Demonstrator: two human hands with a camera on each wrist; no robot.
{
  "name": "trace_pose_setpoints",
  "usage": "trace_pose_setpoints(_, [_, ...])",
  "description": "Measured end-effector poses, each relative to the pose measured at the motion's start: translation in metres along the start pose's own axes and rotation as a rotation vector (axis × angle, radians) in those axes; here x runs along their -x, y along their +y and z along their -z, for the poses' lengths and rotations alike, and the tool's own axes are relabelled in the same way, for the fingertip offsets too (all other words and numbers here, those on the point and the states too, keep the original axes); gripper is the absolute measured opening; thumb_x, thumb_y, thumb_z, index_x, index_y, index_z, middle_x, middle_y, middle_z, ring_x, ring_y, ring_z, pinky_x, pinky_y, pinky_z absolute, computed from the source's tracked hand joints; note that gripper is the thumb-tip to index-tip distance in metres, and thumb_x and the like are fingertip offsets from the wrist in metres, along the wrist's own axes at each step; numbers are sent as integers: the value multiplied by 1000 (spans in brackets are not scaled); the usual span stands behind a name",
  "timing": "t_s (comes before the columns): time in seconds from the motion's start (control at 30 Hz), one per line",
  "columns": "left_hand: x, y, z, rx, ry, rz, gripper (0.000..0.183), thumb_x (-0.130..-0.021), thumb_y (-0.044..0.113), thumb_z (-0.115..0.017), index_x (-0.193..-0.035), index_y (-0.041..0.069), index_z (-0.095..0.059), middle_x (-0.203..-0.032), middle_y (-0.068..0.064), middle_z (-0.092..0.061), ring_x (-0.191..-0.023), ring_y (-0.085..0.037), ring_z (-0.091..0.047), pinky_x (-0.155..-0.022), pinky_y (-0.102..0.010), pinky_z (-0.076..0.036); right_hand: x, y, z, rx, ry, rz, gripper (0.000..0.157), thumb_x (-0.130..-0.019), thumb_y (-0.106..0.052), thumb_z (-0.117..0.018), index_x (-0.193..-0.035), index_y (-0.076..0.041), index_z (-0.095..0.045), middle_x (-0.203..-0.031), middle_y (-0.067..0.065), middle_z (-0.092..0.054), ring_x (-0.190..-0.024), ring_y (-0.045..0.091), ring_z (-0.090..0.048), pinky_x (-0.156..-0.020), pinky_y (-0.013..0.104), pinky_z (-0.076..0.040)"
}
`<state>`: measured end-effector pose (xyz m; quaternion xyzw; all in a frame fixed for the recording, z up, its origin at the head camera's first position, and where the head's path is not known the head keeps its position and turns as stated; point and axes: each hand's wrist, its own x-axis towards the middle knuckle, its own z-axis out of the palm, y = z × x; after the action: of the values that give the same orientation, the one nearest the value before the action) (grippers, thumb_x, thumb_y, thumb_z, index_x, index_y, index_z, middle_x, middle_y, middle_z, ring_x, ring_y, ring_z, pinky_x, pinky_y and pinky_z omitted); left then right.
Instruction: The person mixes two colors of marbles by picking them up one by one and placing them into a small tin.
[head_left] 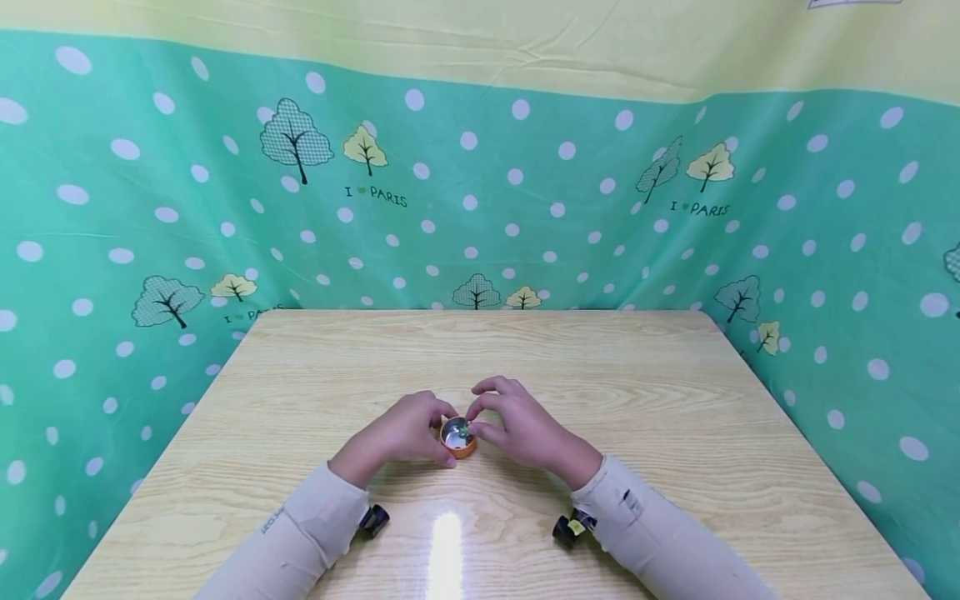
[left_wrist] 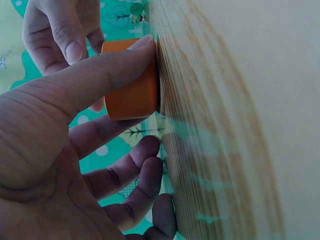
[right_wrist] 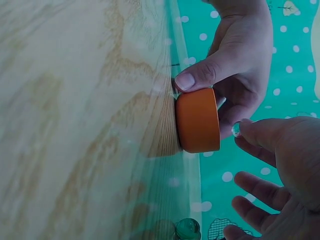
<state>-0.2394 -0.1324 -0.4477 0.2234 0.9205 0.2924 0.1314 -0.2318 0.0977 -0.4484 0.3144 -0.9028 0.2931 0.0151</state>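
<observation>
A small round orange bowl (head_left: 459, 451) with a shiny inside stands on the wooden table. My left hand (head_left: 408, 427) grips it from the left, its thumb (left_wrist: 117, 65) along the near side of the orange wall. A clear glass marble (right_wrist: 236, 129) is pinched between the thumb and fingertip of my right hand (head_left: 519, 423), held at the bowl's right rim. Its other fingers stay loosely bent. Another greenish glass marble (right_wrist: 187, 229) rests on the table on the right hand's side; in the head view that hand seems to hide it.
The pale wooden table (head_left: 480, 350) reaches back to a green dotted curtain (head_left: 517, 208), which also hangs at both sides. Black wrist cameras sit under the left sleeve (head_left: 315, 517) and right sleeve (head_left: 660, 533). A bright glare (head_left: 446, 554) lies near the front.
</observation>
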Motion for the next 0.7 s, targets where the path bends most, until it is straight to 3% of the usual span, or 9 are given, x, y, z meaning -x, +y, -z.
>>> trace_pose_setpoints(0.7, [0,0,0,-23,11,0,52,-63,31,-101,-108,17,-77,-93,0,-62,-87,-19,-54,-73,-36,-45,0,0,4,-4,1,-3,6,-98,-30,-74,-102,-25,-75,-142,5,-57,-133,28,-50,-111,51,-44])
